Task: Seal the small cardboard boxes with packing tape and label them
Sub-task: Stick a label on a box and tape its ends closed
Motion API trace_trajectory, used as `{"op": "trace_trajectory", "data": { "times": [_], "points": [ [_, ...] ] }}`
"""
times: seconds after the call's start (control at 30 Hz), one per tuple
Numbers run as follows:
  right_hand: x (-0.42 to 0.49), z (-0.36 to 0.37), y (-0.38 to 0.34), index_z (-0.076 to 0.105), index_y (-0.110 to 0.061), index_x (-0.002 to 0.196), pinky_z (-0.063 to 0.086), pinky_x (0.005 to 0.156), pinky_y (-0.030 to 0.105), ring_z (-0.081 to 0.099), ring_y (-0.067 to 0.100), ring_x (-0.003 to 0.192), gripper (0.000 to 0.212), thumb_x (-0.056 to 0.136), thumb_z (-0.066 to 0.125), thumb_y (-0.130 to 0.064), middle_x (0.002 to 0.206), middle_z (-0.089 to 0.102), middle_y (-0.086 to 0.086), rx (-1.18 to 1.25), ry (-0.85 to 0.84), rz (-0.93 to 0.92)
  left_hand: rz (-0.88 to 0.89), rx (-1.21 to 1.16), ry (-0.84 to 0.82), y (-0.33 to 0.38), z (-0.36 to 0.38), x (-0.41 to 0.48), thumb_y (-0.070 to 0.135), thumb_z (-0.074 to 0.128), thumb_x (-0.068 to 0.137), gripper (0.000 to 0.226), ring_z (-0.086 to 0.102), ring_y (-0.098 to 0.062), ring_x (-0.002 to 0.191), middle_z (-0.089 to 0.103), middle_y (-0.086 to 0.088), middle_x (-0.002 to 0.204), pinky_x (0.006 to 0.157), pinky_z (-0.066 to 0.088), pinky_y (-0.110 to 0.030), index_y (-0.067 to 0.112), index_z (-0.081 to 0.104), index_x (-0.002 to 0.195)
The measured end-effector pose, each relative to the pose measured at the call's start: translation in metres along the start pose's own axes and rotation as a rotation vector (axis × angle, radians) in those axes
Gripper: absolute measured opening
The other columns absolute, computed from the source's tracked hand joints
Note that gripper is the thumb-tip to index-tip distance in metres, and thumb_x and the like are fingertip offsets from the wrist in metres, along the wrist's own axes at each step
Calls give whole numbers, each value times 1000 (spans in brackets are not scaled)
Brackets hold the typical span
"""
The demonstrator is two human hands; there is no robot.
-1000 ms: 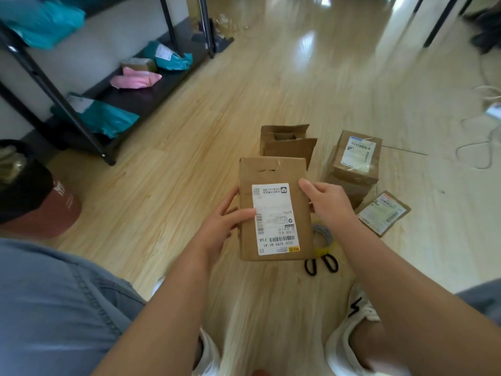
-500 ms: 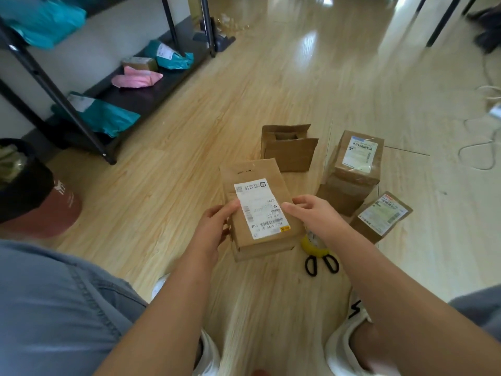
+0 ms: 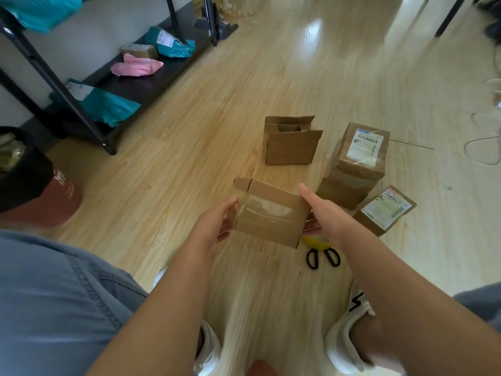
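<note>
**Firmly gripped, a small cardboard box [image 3: 268, 221] shows its taped side**

Both hands grasp the box above a pale wooden floor [image 3: 189, 158]. The left hand [image 3: 217, 226] clasps its left end, thumb on top and fingers underneath. The right hand [image 3: 325, 215] clasps the right end in the same way. A strip of clear packing tape [image 3: 267, 210] runs across the upturned face, and a loose flap [image 3: 241, 184] juts from the far corner by the left thumb. Beyond the hands an open box [image 3: 291, 147] stands on the floor with its flaps up, well apart from the one held. Beyond the right hand and to its right stands a tall sealed box [image 3: 355, 169] with a white label on top. A flatter labelled box [image 3: 385, 210] lies just beside it, near the right wrist. Black-handled scissors [image 3: 322, 257] lie on the floor just below the right hand. Something yellow [image 3: 315, 242] at their blades is mostly hidden by the held box. Far off past the left hand, a black rack [image 3: 151, 88] carries teal bags [image 3: 108, 104] and a pink bag [image 3: 138, 67].
</note>
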State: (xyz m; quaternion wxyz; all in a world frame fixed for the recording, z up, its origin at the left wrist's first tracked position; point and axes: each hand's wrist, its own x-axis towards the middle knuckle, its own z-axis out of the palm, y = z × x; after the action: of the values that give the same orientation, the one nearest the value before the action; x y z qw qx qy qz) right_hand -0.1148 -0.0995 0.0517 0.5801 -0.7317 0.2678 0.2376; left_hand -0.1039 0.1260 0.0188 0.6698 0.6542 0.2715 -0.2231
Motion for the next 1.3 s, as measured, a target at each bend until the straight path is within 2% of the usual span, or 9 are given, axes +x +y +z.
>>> {"op": "trace_trajectory", "data": {
  "times": [0.17,0.33,0.5,0.67,0.77,0.87,1.03,1.2,1.3],
  "points": [
    [-2,-6,-2,65,-26,98,52,98,42,68,23,99,59,84,46,-80,103,72,3,-36,-9,-47,19,161,22,-1,-1,0,55,51,96,49,57,-15,93,62,-1,109,105,37,-41,19,66,127],
    [-1,-11,-4,60,-20,133,47,106,40,64,17,109,64,88,58,-65,118,68,-3,-111,-96,-121,51,184,25,-3,3,-5,56,48,97,41,52,-14,106,60,9,103,102,34,-38,21,66,109],
    [-4,-11,-6,55,-30,122,48,103,36,62,14,108,42,92,57,-60,117,66,-8,-80,-154,-146,84,176,36,0,6,-4,53,54,95,42,65,-8,85,71,7,91,93,39,-35,14,71,96],
    [7,-10,1,63,-17,127,54,96,36,69,17,100,55,90,63,-58,113,71,-4,-58,-26,-117,108,208,15,3,2,-1,56,56,92,40,63,-15,105,72,5,100,108,39,-41,21,74,92],
    [12,-12,3,65,-13,119,58,91,39,71,20,92,62,88,58,-66,108,71,2,-48,105,-66,130,162,-59,4,1,-5,48,68,88,41,65,-15,106,72,3,110,98,48,-34,18,72,115],
    [14,-12,2,64,-10,111,59,88,39,72,21,87,62,88,57,-67,104,70,5,-37,158,-55,164,135,-72,5,2,-9,32,70,91,27,68,-9,95,74,6,103,78,51,-21,16,73,112],
    [16,-12,0,63,-8,113,59,89,40,73,21,86,65,87,59,-67,105,70,6,-36,150,-67,175,124,-56,5,3,-10,29,67,93,18,67,-8,93,72,9,97,72,50,-18,19,72,107],
    [14,-13,1,65,-13,122,57,93,41,72,22,93,69,82,62,-70,110,70,4,-10,90,-96,145,164,-15,6,5,-8,43,58,97,34,65,-14,101,73,3,100,97,48,-34,14,74,104],
    [7,-11,-3,63,-20,124,54,97,41,69,22,99,75,82,48,-80,113,69,3,-15,34,-114,54,157,33,4,5,-7,66,31,98,70,63,-20,106,74,-3,104,105,40,-39,11,74,101]
  ]
}}
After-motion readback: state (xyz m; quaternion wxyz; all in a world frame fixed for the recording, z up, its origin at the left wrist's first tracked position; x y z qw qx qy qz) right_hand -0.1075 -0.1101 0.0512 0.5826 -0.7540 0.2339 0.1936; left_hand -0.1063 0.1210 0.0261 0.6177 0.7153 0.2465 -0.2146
